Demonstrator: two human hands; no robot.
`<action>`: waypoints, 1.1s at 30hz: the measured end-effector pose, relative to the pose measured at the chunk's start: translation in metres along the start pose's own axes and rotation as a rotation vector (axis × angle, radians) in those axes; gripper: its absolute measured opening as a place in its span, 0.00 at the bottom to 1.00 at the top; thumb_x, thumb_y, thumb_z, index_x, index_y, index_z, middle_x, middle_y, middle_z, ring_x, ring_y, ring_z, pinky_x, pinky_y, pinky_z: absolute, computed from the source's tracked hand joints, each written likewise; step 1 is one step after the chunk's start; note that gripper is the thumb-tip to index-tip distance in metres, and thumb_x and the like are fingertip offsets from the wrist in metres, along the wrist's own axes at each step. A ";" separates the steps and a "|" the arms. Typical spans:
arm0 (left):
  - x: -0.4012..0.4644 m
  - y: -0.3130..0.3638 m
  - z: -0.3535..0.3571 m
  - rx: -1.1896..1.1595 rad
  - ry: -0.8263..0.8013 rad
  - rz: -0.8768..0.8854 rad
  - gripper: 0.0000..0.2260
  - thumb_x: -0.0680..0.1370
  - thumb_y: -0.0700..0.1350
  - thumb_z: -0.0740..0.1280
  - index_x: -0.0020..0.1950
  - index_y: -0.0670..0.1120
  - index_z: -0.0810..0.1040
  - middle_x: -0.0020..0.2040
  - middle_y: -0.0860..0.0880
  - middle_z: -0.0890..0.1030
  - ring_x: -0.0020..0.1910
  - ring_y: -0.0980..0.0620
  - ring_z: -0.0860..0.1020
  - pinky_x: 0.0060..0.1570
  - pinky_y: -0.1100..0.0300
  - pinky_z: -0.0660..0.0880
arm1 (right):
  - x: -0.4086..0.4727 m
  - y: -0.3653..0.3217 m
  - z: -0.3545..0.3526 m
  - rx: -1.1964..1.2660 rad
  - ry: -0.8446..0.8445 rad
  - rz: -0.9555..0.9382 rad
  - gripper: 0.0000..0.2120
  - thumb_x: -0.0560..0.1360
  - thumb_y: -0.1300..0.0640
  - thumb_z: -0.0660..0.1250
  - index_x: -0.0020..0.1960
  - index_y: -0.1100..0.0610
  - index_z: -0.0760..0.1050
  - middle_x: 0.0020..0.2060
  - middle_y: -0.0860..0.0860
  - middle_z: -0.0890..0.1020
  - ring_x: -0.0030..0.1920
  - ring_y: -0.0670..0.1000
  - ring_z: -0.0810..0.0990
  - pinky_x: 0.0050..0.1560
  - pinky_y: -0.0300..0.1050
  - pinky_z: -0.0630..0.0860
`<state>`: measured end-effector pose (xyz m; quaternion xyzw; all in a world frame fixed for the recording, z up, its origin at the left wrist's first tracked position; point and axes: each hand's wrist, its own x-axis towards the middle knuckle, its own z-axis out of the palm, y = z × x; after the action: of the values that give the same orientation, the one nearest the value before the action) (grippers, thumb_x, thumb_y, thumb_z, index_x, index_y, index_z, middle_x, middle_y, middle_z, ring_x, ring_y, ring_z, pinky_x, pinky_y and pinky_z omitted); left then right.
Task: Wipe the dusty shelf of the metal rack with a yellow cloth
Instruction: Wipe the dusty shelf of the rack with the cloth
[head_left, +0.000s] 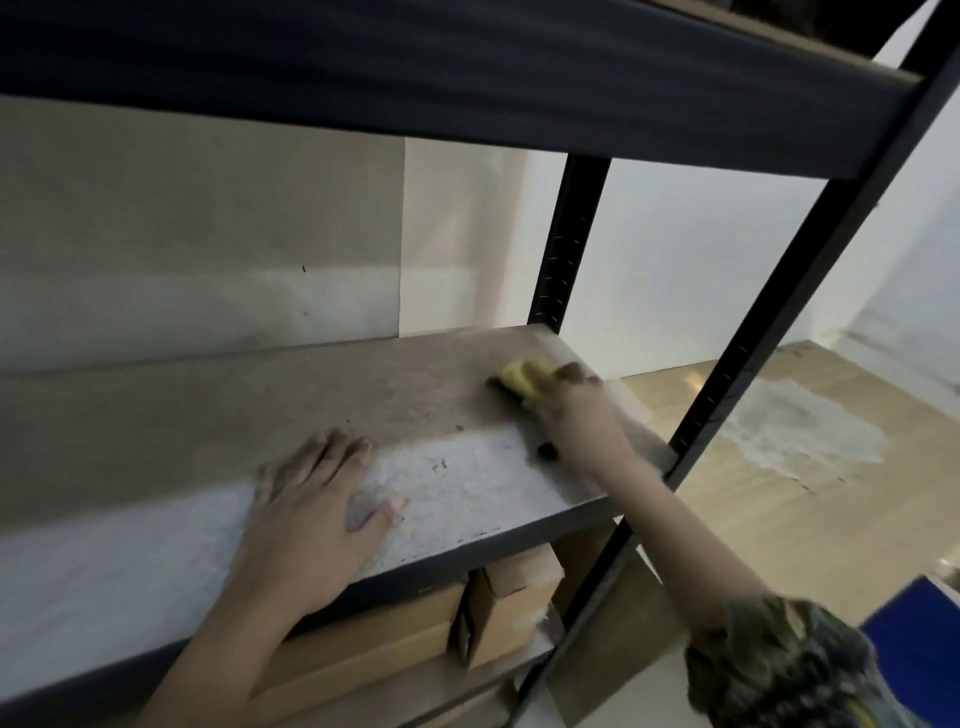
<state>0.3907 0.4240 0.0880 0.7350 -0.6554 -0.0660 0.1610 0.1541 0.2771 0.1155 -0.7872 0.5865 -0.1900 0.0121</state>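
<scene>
A person's two bare arms reach onto a wooden shelf (311, 395) of a dark metal rack (566, 239), seen from above and slightly to the left. The shelf board is the landmark: its surface is brown and dusty toward the back, with a paler grey patch along the front edge. The left hand (311, 519) lies flat, palm down, on that pale patch near the front edge, fingers stretched out and slightly spread, holding nothing. The right hand (571, 410) is farther back, toward the shelf's right end and close to the rack's rear upright post, and it is blurred. Its fingers are curled around a bunched yellow cloth (519, 382), which sticks out to the left of the hand and presses on the shelf surface; how tightly the fingers close cannot be told. A small dark object (546, 450) sits on the shelf just under the right wrist, too blurred to identify. A patterned sleeve (769, 660) covers the right upper arm. Below the shelf, cardboard boxes (467, 618) rest on a lower level. Beyond the shelf's right end, a tan floor (779, 519) shows a whitish patch.
</scene>
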 end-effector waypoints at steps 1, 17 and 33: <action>0.000 0.000 0.000 -0.003 0.000 -0.002 0.39 0.68 0.71 0.39 0.76 0.56 0.49 0.77 0.56 0.47 0.76 0.56 0.44 0.74 0.49 0.43 | -0.018 -0.009 0.005 -0.013 -0.018 -0.091 0.19 0.78 0.51 0.59 0.69 0.46 0.65 0.58 0.56 0.73 0.56 0.60 0.71 0.55 0.56 0.72; 0.001 0.001 0.001 0.006 0.012 -0.008 0.39 0.68 0.71 0.38 0.76 0.56 0.49 0.77 0.56 0.46 0.75 0.57 0.44 0.73 0.49 0.42 | -0.020 0.033 0.003 -0.070 0.004 0.070 0.23 0.76 0.45 0.62 0.70 0.44 0.64 0.60 0.53 0.75 0.57 0.58 0.67 0.55 0.55 0.69; 0.001 0.001 0.001 0.029 0.004 -0.009 0.39 0.68 0.72 0.37 0.76 0.56 0.46 0.77 0.57 0.45 0.75 0.58 0.43 0.73 0.50 0.41 | -0.030 0.021 -0.018 -0.100 -0.122 -0.036 0.29 0.71 0.36 0.63 0.68 0.47 0.67 0.59 0.51 0.69 0.62 0.54 0.66 0.63 0.54 0.67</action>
<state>0.3893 0.4228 0.0880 0.7403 -0.6527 -0.0559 0.1511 0.1222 0.3019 0.1186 -0.8074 0.5793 -0.1121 0.0050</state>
